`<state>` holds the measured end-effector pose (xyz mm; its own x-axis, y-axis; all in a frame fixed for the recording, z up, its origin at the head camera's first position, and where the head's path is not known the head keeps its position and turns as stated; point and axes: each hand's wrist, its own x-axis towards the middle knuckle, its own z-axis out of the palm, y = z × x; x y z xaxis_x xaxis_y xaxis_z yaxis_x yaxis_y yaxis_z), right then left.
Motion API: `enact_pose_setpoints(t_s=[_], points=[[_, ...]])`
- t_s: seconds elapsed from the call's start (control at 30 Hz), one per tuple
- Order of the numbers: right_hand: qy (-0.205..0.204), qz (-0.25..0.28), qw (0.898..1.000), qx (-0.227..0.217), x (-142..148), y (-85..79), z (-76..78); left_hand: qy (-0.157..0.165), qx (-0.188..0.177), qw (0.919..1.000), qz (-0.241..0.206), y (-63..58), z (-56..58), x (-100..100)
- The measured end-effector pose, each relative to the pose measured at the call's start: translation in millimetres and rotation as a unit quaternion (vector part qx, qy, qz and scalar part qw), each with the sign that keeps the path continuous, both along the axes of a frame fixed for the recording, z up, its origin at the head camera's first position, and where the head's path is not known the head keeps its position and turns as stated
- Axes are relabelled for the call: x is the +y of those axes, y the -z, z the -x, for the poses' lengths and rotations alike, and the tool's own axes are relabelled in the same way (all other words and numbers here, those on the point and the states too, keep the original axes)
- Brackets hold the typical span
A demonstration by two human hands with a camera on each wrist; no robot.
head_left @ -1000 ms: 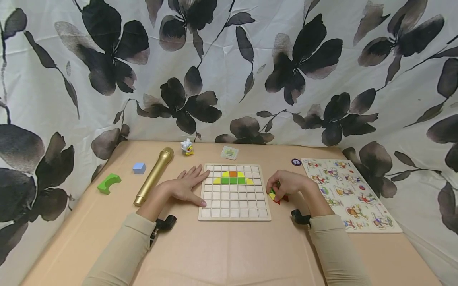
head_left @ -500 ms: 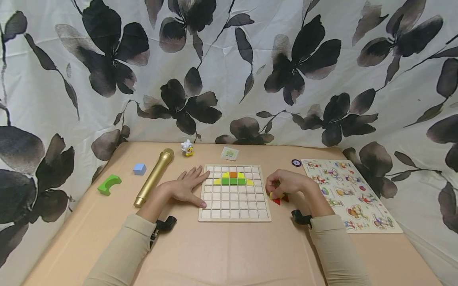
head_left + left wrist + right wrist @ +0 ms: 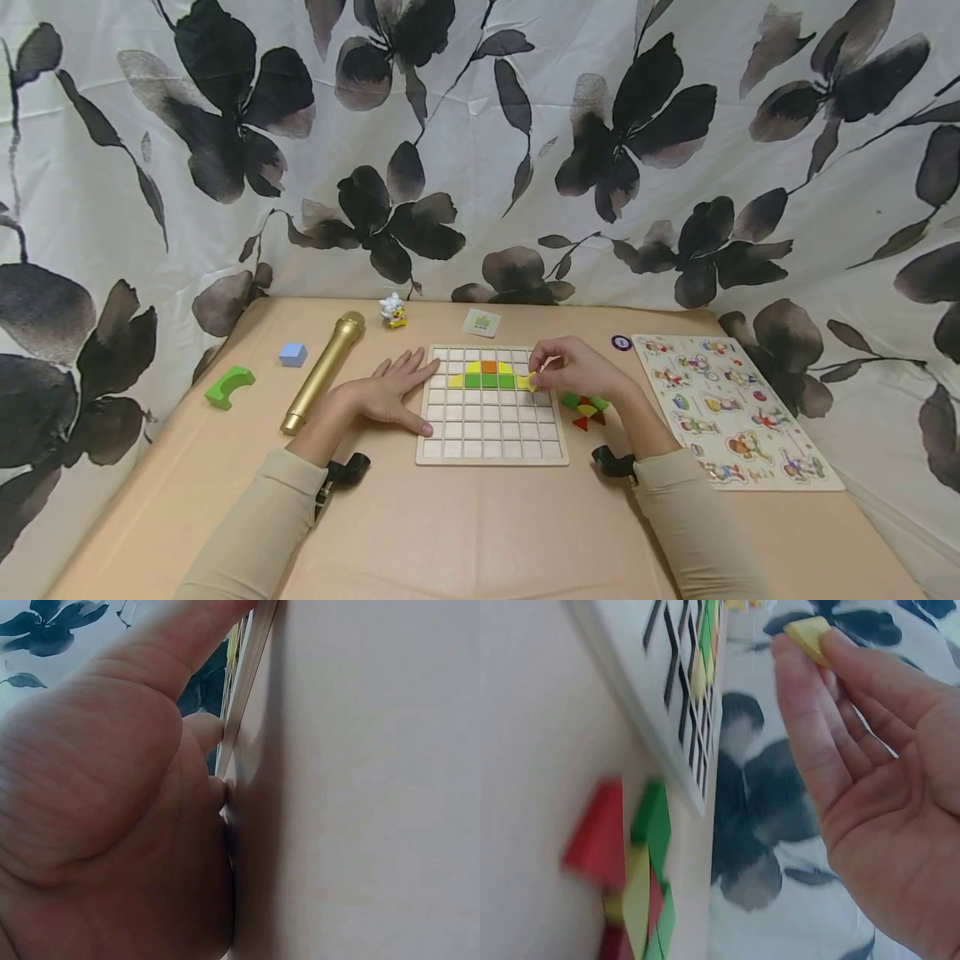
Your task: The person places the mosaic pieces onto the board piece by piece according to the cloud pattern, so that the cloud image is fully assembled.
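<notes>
A pale grid board [image 3: 491,451] lies mid-table, with green, yellow and orange tiles [image 3: 489,380] set in its upper cells. My left hand [image 3: 382,395] rests flat at the board's left edge, fingers spread, thumb and fingertips touching the frame; the left wrist view shows the palm [image 3: 90,787] close beside that edge. Over the board's right side, my right hand [image 3: 573,367] pinches a small yellow tile [image 3: 808,636] between thumb and fingertips. Below that hand, a small pile of green, red and yellow tiles [image 3: 585,407] lies beside the board.
A gold microphone [image 3: 324,371], a blue block [image 3: 292,354] and a green arch block [image 3: 228,387] lie at left. Behind the board are a small figurine [image 3: 392,309] and a pattern card [image 3: 481,322]. A picture puzzle board [image 3: 731,408] and a dark round disc [image 3: 621,342] are at right.
My right hand has lifted from the tile pile and moved left over the board, carrying a yellow tile. The pile is uncovered now. My left hand has stayed in place.
</notes>
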<state>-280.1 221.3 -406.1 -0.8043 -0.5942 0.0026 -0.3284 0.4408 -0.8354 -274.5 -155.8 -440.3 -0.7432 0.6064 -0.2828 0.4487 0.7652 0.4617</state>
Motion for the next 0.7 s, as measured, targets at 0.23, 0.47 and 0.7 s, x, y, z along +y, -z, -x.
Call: enact_pose_setpoints(t_s=[0.23,0.47,0.7], points=[[0.006,0.011,0.999,0.036,-35,3.0,4.4,0.0,0.002,1.0,0.0,0.6,0.2,1],[-0.036,0.004,0.999,0.019,-67,2.4,13.0,0.0,-0.001,1.0,-0.003,0.9,1.2,0],[-0.068,-0.044,0.996,0.041,-89,4.7,19.2,0.005,0.002,0.9999,-0.015,4.4,1.1,-2]])
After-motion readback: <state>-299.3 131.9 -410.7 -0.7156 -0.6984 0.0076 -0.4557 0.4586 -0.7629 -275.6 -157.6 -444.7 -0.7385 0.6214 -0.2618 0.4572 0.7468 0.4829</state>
